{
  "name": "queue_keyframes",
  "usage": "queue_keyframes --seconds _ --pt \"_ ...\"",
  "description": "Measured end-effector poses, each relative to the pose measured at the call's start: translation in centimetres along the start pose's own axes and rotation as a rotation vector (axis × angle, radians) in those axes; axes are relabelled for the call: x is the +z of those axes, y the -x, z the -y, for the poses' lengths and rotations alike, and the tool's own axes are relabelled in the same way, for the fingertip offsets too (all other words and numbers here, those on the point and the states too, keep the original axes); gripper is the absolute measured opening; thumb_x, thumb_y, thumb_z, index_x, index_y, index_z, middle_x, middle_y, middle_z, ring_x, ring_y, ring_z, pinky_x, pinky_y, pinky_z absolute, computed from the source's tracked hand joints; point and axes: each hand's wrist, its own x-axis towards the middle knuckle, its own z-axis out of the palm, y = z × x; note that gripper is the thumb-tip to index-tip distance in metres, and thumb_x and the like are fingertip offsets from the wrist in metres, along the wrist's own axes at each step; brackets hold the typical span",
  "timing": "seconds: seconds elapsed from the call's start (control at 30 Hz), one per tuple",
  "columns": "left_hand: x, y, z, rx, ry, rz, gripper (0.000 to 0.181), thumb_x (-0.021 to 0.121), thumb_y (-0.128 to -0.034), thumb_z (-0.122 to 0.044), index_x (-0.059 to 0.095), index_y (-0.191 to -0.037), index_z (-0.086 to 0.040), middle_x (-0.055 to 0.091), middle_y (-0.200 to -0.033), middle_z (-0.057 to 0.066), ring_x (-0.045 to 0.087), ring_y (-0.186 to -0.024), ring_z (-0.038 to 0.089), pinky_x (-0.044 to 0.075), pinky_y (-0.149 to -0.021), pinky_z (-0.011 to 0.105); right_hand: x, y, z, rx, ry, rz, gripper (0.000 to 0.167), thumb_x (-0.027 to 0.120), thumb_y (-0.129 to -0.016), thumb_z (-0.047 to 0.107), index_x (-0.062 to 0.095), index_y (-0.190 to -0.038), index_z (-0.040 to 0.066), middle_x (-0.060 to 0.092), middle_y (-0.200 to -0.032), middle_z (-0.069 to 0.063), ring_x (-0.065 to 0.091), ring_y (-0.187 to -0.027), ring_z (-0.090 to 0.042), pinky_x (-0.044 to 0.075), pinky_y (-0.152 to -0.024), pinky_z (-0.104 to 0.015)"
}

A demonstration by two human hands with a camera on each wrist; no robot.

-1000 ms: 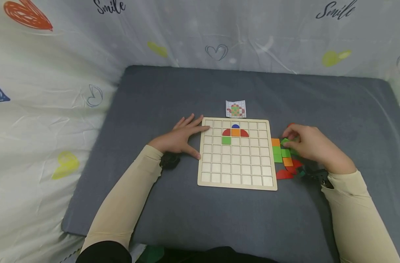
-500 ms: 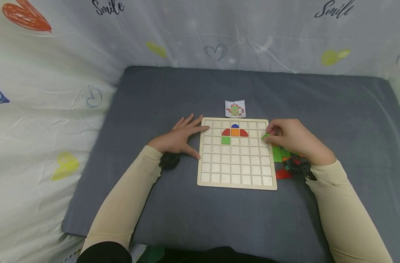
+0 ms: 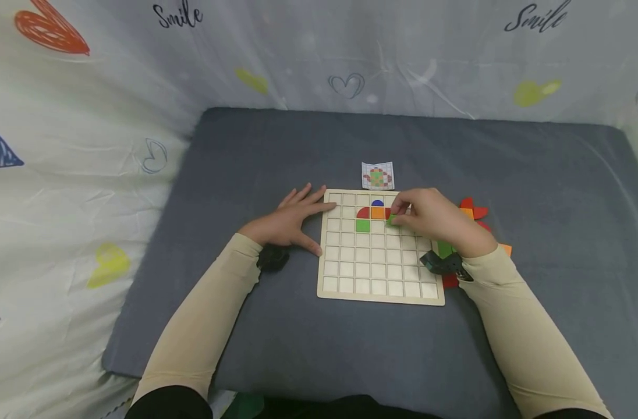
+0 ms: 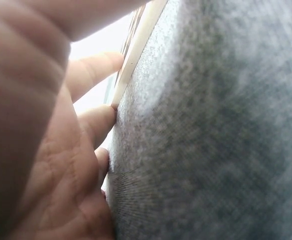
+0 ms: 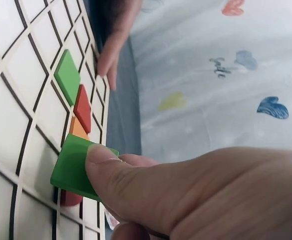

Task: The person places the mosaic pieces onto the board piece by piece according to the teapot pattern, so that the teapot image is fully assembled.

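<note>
My right hand (image 3: 426,216) pinches a green square tile (image 5: 76,165) between thumb and fingers, over the upper part of the wooden grid board (image 3: 379,300). The tile hovers by the red quarter-round on the right, which it partly covers. Set in the board are a blue half-round (image 3: 377,203), an orange square (image 3: 378,213), a red quarter-round (image 3: 363,213) on the left and a green square (image 3: 363,226) below that. With fingers spread, my left hand (image 3: 293,220) rests at the board's left edge; in the left wrist view its fingertips (image 4: 117,61) touch the rim.
A small card (image 3: 378,176) printed with a coloured teapot-like pattern lies just behind the board. Right of the board are loose tiles in red, green and orange, partly hidden by my right forearm, such as a red piece (image 3: 467,203). Grey cloth (image 3: 287,337) covers the table.
My right hand has picked the green square from the loose tiles and carried it left over the board, near the red quarter-round. The left hand has stayed in place.
</note>
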Motion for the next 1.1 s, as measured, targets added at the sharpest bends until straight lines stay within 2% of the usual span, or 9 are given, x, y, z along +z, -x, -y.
queue_keyframes --seconds 0.27,0.53,0.8,1.1 --pt "0.0 0.1 -0.1 0.0 0.001 0.0 0.114 0.092 -0.0763 -0.052 0.03 -0.168 -0.026 -0.004 -0.178 0.001 -0.017 -0.162 0.024 -0.016 -0.129 0.045 1.2 -1.3 1.0 -0.07 -0.001 0.009 0.004 0.077 -0.096 0.011 0.076 -0.099 0.01 0.075 -0.095 -0.003 0.059 -0.074 -0.019 0.048 -0.07 -0.036" --pt "-0.1 0.1 -0.2 0.005 0.012 0.005 0.113 0.092 -0.0771 -0.052 0.03 -0.168 -0.026 -0.004 -0.178 0.0 -0.018 -0.162 0.024 -0.016 -0.129 0.046 2.0 -1.8 1.4 -0.086 -0.006 0.053 0.004 0.075 -0.097 0.008 0.076 -0.101 0.007 0.073 -0.094 -0.004 0.064 -0.084 -0.02 0.052 -0.079 -0.039" --pt "0.0 0.0 -0.1 -0.002 0.006 0.004 0.113 0.092 -0.077 -0.052 0.031 -0.168 -0.027 -0.004 -0.178 0.0 -0.017 -0.162 0.024 -0.015 -0.129 0.047 2.5 -1.6 1.1 -0.127 0.038 0.009 0.008 0.079 -0.095 0.009 0.081 -0.102 0.007 0.073 -0.099 -0.006 0.063 -0.089 -0.023 0.053 -0.082 -0.041" --pt "-0.1 0.1 -0.3 -0.004 0.005 0.001 0.112 0.092 -0.0771 -0.051 0.031 -0.168 -0.025 -0.002 -0.178 0.002 -0.016 -0.162 0.025 -0.015 -0.129 0.047 2.6 -1.4 1.1 -0.107 0.045 -0.001 0.008 0.079 -0.095 0.01 0.081 -0.102 0.007 0.075 -0.1 -0.006 0.064 -0.088 -0.023 0.054 -0.082 -0.041"
